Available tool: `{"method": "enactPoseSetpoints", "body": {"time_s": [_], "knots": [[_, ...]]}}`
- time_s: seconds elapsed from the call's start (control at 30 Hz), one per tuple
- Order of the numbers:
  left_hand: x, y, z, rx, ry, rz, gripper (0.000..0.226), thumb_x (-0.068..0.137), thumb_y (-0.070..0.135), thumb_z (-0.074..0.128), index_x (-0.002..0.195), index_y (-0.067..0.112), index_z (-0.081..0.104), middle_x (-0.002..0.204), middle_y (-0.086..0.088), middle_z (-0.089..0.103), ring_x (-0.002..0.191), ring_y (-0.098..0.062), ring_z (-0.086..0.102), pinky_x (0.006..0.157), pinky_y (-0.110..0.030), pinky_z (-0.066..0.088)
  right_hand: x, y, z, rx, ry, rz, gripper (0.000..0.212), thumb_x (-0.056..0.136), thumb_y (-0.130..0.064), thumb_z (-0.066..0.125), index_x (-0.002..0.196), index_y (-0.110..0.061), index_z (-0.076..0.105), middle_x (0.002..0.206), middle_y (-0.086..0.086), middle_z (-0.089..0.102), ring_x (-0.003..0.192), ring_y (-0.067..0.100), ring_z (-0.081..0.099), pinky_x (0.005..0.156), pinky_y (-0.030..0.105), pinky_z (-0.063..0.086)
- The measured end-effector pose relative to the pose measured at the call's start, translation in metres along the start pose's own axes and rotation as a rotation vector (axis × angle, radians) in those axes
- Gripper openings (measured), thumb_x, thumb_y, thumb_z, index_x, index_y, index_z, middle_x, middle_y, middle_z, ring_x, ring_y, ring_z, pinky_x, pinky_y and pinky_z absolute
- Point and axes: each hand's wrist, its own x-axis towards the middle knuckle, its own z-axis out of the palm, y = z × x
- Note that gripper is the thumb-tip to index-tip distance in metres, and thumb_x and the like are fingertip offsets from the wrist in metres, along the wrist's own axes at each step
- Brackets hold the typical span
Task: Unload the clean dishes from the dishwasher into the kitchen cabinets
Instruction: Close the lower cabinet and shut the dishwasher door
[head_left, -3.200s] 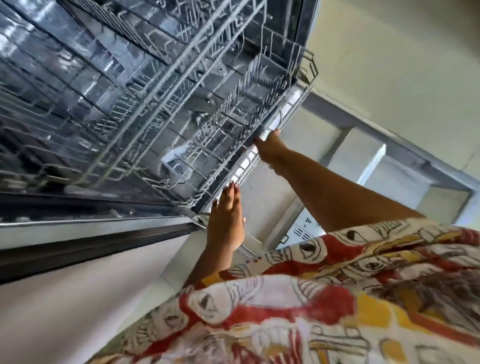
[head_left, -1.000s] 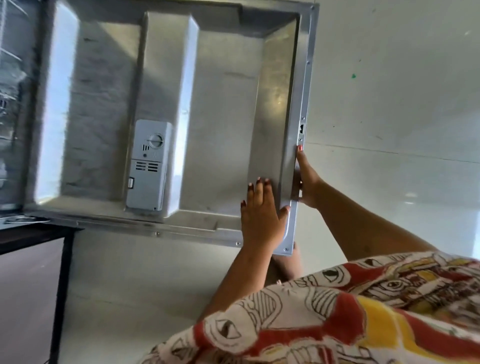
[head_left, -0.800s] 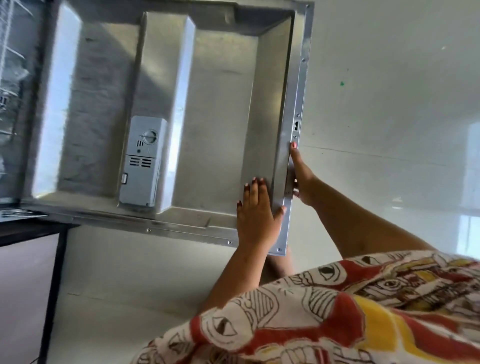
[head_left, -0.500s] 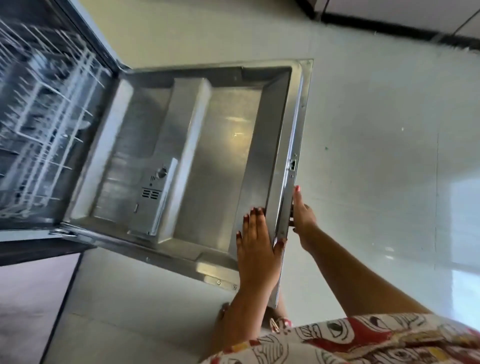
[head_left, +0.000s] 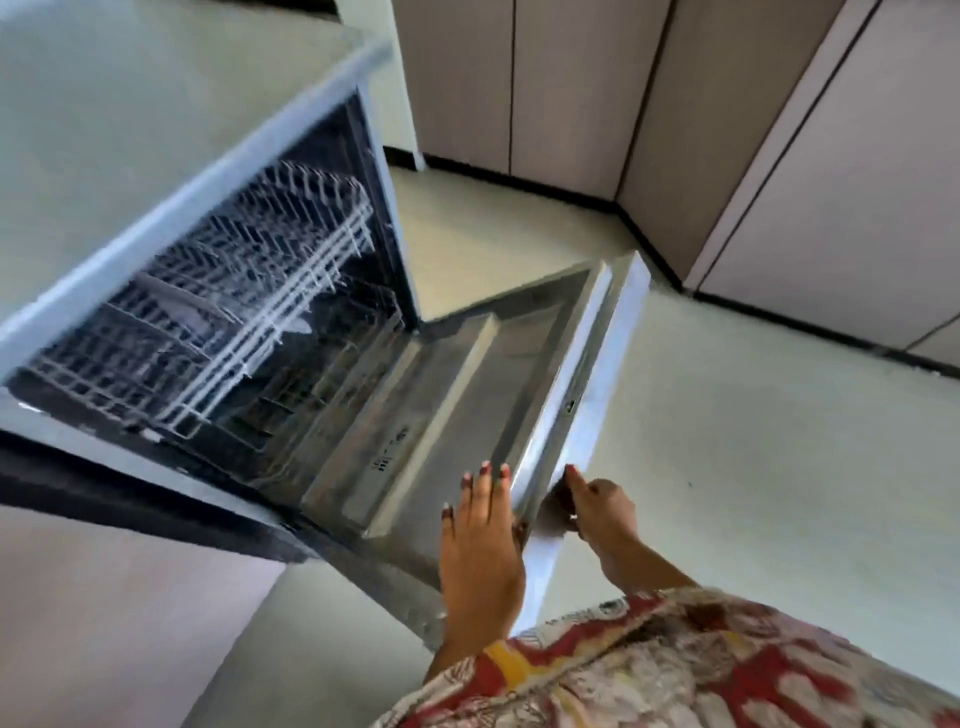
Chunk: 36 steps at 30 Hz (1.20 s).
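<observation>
The steel dishwasher door (head_left: 467, 374) is partly raised from the floor, its inner side facing the tub. My left hand (head_left: 480, 540) lies flat on the door's inner face near the top edge, fingers together. My right hand (head_left: 597, 506) curls around the door's outer top edge (head_left: 587, 410). Inside the tub the wire racks (head_left: 223, 296) show no dishes that I can make out; the picture is blurred.
A pale countertop (head_left: 135, 114) runs over the dishwasher at the left. Beige cabinet doors (head_left: 779, 130) with a dark plinth stand at the far right. Pale floor (head_left: 753, 467) lies to the right of the door. My patterned sleeve fills the bottom right.
The racks slid into the tub. Both hands moved to the door's top edge and have lifted the door from flat towards the tub. The view swung up to show the counter and cabinets.
</observation>
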Motion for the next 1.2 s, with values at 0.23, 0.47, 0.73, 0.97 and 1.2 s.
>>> {"method": "enactPoseSetpoints", "body": {"time_s": [0.23, 0.47, 0.73, 0.97, 1.2], "knots": [[0.018, -0.041, -0.109, -0.009, 0.166, -0.169, 0.051, 0.099, 0.027, 0.012, 0.150, 0.027, 0.013, 0.159, 0.005, 0.006, 0.147, -0.017, 0.001, 0.118, -0.038, 0.005, -0.050, -0.108, 0.017, -0.199, -0.175, -0.302, 0.032, 0.089, -0.039, 0.057, 0.071, -0.013, 0.058, 0.066, 0.002, 0.060, 0.061, 0.017, 0.057, 0.046, 0.020, 0.035], [0.043, -0.086, -0.176, 0.291, 0.189, -0.130, 0.092, 0.080, 0.078, 0.028, 0.147, 0.015, 0.030, 0.154, -0.006, 0.025, 0.146, -0.021, 0.010, 0.115, -0.048, 0.002, -0.065, -0.198, 0.048, -0.273, -0.411, -0.420, 0.030, 0.088, -0.025, 0.065, 0.061, -0.016, 0.056, 0.063, 0.001, 0.066, 0.050, 0.006, 0.063, 0.047, 0.016, 0.044], [0.074, -0.132, -0.242, 0.341, 0.192, -0.334, 0.123, 0.058, 0.096, 0.025, 0.147, 0.011, 0.027, 0.156, -0.010, 0.020, 0.145, -0.027, 0.009, 0.115, -0.055, 0.004, -0.084, -0.276, 0.093, -0.292, -0.552, -0.547, 0.024, 0.086, -0.027, 0.067, 0.082, -0.004, 0.064, 0.063, 0.006, 0.064, 0.066, 0.024, 0.070, 0.067, 0.034, 0.059], [0.084, -0.152, -0.263, 0.251, 0.251, -0.568, 0.126, 0.053, 0.095, 0.032, 0.148, 0.013, 0.021, 0.155, -0.002, 0.021, 0.146, -0.026, -0.001, 0.112, -0.054, -0.004, -0.103, -0.336, 0.101, -0.880, -0.243, -1.097, 0.032, 0.087, -0.031, 0.064, 0.107, -0.011, 0.050, 0.099, 0.005, 0.063, 0.089, 0.020, 0.062, 0.074, 0.031, 0.046], [0.097, -0.167, -0.267, 0.277, 0.339, -0.611, 0.128, 0.047, 0.094, 0.032, 0.145, 0.011, 0.031, 0.148, -0.008, 0.034, 0.134, -0.029, 0.025, 0.109, -0.051, 0.012, -0.089, -0.383, 0.121, -1.328, 0.056, -1.696, 0.134, 0.069, -0.047, 0.077, 0.141, -0.013, -0.031, 0.157, 0.007, -0.018, 0.147, 0.025, -0.009, 0.112, 0.060, 0.007]]}}
